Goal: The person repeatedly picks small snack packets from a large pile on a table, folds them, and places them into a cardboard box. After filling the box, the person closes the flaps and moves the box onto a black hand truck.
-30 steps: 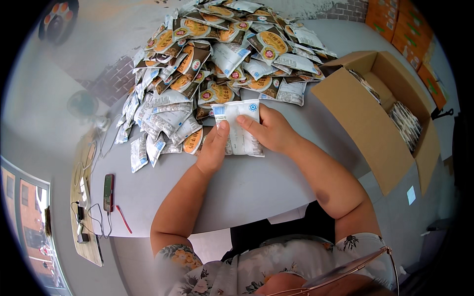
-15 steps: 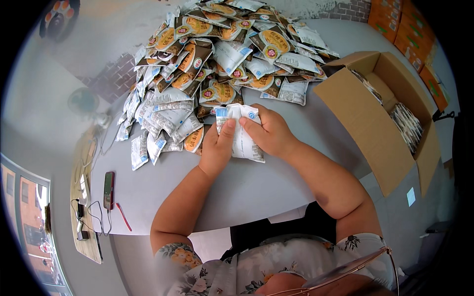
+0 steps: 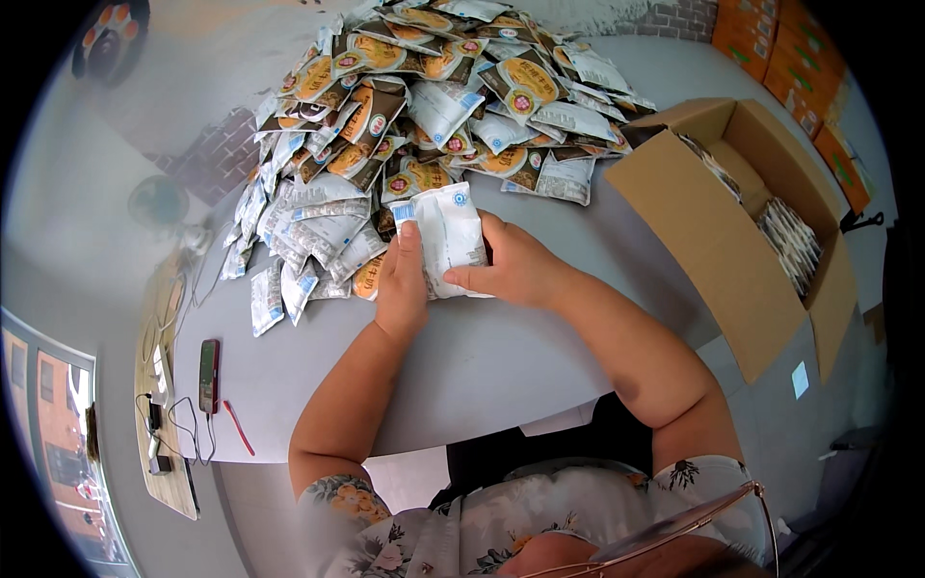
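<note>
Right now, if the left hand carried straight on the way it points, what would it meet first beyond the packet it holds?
Most likely the near edge of the packet heap. The left hand points away from the person toward it; its height is unclear, so it might pass above.

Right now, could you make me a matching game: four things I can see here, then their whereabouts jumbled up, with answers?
1. Heap of packets
2. Cardboard box
3. Phone
4. Left fingers

A. Standing open, at the right
B. Holding a white packet
C. Beside a thin red stick
D. Piled beyond the hands

Pairs: 1-D; 2-A; 3-C; 4-B
</note>
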`<state>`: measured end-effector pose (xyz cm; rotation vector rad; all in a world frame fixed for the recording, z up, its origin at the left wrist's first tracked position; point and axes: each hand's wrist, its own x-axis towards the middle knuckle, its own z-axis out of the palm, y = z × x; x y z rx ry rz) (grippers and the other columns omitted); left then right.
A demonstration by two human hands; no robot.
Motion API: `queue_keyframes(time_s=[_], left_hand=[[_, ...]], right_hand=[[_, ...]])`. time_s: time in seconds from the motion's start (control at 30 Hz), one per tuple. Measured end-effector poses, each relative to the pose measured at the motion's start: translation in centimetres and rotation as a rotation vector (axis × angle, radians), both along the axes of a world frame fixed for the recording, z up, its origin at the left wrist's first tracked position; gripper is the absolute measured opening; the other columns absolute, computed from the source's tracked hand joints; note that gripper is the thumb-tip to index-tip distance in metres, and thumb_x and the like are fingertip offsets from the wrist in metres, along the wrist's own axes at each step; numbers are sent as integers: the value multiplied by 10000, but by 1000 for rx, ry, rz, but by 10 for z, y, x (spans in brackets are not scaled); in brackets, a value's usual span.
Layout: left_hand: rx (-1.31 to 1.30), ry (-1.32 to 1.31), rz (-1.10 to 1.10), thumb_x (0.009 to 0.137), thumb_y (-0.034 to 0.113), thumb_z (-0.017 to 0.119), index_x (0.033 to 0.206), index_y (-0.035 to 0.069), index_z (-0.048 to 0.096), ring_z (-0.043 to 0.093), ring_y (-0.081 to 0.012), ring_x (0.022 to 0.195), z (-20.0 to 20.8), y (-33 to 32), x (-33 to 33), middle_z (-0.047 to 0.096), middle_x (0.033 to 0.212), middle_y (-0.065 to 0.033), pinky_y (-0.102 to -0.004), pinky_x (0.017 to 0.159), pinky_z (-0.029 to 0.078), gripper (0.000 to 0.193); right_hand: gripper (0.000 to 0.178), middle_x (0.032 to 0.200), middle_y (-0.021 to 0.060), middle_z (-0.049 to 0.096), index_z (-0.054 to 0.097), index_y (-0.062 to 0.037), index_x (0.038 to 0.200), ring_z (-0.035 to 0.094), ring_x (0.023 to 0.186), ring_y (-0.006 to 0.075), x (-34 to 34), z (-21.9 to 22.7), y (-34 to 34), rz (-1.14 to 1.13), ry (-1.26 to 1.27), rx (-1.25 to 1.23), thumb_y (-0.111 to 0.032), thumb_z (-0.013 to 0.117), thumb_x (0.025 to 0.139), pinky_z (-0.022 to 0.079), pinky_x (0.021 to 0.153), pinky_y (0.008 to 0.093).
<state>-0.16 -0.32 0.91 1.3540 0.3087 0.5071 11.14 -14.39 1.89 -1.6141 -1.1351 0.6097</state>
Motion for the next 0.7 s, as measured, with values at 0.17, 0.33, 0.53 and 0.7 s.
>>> queue_keyframes(time_s=[0.17,0.33,0.53,0.7], left_hand=[[119,38,54,996,402,454,1209,-18,507,557,-142,957,-6,-4,1,594,1085,-87,-281,839,459,474],[480,-74,87,983,361,503,1188,-21,517,556,-137,941,-1,-2,-7,603,1063,-75,-286,823,455,434],[748,-264,102,973,314,516,1147,-21,548,588,-185,902,-1,-3,-17,624,1021,-96,-306,791,469,379],[841,-315,17,974,320,487,1134,-18,563,614,-254,891,-7,7,-17,634,1007,-134,-334,785,474,382]], right_hand=[[528,1054,195,619,473,57,1173,617,938,272,-3,-3,1,10,78,75,-261,688,810,488,807,349],[493,1058,168,626,475,4,1215,620,949,272,-9,1,-1,15,105,164,-201,677,815,485,824,355],[457,1070,119,646,547,-76,1197,626,978,283,-12,6,-4,-9,-79,213,-183,711,784,485,840,360],[478,1078,119,658,565,-75,1221,633,984,277,-14,7,-5,-9,-63,209,-221,724,794,489,864,353]])
